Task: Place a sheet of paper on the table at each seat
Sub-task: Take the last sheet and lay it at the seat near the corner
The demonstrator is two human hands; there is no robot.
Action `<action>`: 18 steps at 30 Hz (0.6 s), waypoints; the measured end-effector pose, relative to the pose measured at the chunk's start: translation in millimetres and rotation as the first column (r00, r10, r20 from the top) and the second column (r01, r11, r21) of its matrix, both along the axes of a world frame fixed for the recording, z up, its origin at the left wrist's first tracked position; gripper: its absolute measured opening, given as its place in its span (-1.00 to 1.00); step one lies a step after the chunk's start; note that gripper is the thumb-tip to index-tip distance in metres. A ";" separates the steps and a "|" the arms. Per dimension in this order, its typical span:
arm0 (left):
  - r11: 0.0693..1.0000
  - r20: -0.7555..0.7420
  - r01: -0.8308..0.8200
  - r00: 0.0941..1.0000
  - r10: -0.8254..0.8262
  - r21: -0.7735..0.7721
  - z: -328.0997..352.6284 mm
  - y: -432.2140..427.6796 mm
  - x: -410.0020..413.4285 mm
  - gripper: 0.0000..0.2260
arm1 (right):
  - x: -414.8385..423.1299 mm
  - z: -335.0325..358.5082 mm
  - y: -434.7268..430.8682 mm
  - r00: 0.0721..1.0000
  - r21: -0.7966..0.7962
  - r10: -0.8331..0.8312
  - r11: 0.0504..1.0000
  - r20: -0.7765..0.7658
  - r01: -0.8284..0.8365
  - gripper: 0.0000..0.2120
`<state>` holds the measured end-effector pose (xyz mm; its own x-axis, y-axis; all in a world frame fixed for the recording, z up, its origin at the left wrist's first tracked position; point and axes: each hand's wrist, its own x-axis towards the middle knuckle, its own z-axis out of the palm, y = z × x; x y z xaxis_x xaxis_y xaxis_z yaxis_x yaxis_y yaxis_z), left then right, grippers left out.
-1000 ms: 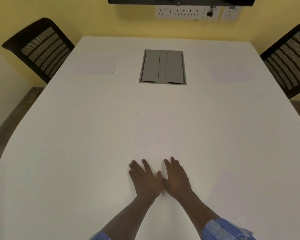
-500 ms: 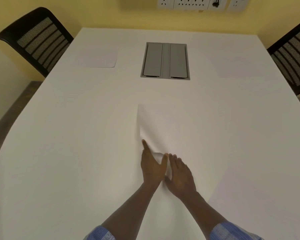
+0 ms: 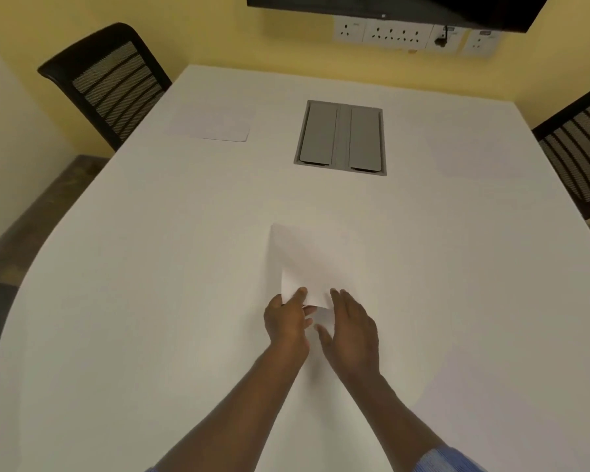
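A white sheet of paper (image 3: 310, 260) lies in the middle of the white table (image 3: 150, 267), with its near edge raised off the surface. My left hand (image 3: 286, 321) pinches that near edge between thumb and fingers. My right hand (image 3: 351, 332) rests flat beside it, fingers spread, its fingertips at the sheet's lower right corner. Another sheet (image 3: 215, 126) lies flat at the far left seat, and a faint one (image 3: 474, 158) lies at the far right seat. A further pale sheet (image 3: 511, 403) lies at the near right.
A black mesh chair (image 3: 113, 80) stands at the far left corner and another chair (image 3: 579, 148) at the right edge. A grey cable hatch (image 3: 341, 137) is set into the table's middle. Wall sockets (image 3: 406, 35) and a dark screen (image 3: 389, 5) hang behind.
Both hands lay flat on the sheet a second ago. My left hand has since curled and lifted the sheet's near edge, and the right hand has shifted to the right.
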<state>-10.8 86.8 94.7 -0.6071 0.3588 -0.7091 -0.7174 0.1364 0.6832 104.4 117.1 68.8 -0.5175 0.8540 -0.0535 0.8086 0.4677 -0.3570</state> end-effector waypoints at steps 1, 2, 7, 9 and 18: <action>0.999 0.023 -0.001 1.000 0.001 0.033 9.7 -9.3 -1.2 -0.54 | -7.2 10.4 -2.2 1.000 0.067 0.000 0.998 -0.031 0.002 -0.46; 0.998 0.037 0.001 0.999 -0.003 0.060 18.8 -19.1 -3.8 -0.65 | -14.3 20.6 -5.0 0.998 0.140 0.014 0.990 -0.063 -0.005 -0.57; 0.995 -0.033 -0.029 0.999 0.032 0.098 49.4 -65.7 -30.5 -0.75 | -36.9 67.9 -25.0 0.982 0.378 0.113 0.925 -0.152 -0.048 -0.75; 0.993 -0.202 -0.056 0.976 0.076 0.106 53.8 -88.1 -49.5 -0.59 | -43.6 84.9 -35.4 0.973 0.387 0.148 0.920 -0.178 -0.069 -0.77; 0.812 -0.826 0.496 0.283 -0.487 -0.309 48.6 -189.6 -164.8 -0.66 | -66.1 162.2 -56.2 0.903 0.192 0.283 0.954 -0.322 -0.230 -0.92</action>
